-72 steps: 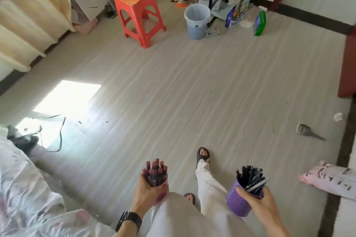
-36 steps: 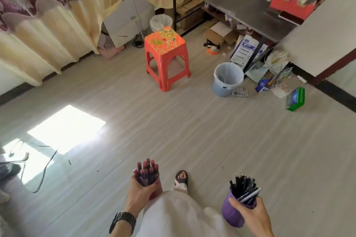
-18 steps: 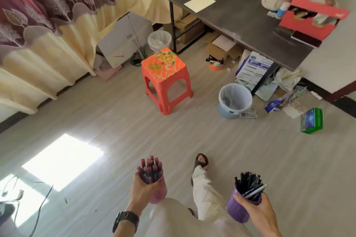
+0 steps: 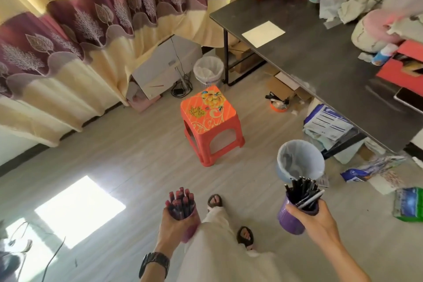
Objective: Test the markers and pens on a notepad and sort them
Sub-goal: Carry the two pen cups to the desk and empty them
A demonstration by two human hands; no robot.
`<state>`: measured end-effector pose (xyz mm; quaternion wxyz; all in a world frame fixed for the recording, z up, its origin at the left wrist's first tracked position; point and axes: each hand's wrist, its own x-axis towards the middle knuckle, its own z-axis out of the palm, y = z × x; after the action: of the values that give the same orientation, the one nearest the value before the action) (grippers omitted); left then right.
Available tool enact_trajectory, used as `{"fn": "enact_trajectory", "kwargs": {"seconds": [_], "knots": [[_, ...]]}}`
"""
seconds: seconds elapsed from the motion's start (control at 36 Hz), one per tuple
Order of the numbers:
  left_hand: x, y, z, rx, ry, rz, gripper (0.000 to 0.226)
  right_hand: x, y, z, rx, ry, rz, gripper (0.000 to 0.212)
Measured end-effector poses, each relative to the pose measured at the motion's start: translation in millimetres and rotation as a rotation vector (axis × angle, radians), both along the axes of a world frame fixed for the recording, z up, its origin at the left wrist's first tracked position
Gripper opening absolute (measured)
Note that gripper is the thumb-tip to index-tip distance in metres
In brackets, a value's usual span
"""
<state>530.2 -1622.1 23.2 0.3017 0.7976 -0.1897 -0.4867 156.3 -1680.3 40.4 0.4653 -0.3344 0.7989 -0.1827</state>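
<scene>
Counter [image 4: 320, 71] and orange stool [image 4: 207, 107] are drawing nearer | left hand [image 4: 175, 226] is gripping pink cup [image 4: 191, 229] of markers [image 4: 180, 201], right hand [image 4: 317, 218] is gripping purple cup [image 4: 289, 222] of pens [image 4: 302, 191], well apart | pale sheet [image 4: 263, 34], probably the notepad, is lying far on counter; testing not begun.

The person stood on a grey wooden floor [image 4: 114, 162]. The left hand [image 4: 174, 226], with a dark wristwatch [image 4: 154, 263], gripped a pink plastic cup [image 4: 191, 229] full of red-capped markers [image 4: 180, 201]. The right hand [image 4: 315, 220] gripped a purple mesh cup [image 4: 289, 220] full of black pens [image 4: 302, 192]. Ahead stood 1 orange plastic stool [image 4: 208, 107] and, near it, a pale blue waste bin [image 4: 280, 171]. A cream notepad sheet [image 4: 263, 34] lay flat on the dark rectangular table [image 4: 320, 59] at the right.
</scene>
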Motion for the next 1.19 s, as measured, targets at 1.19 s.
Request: {"fn": "enact_trajectory", "kwargs": {"seconds": [1.19], "knots": [[-120, -595, 3, 0.026, 0.031, -0.382, 0.119, -56, -477, 15, -0.036, -0.150, -0.201, 0.070]]}}
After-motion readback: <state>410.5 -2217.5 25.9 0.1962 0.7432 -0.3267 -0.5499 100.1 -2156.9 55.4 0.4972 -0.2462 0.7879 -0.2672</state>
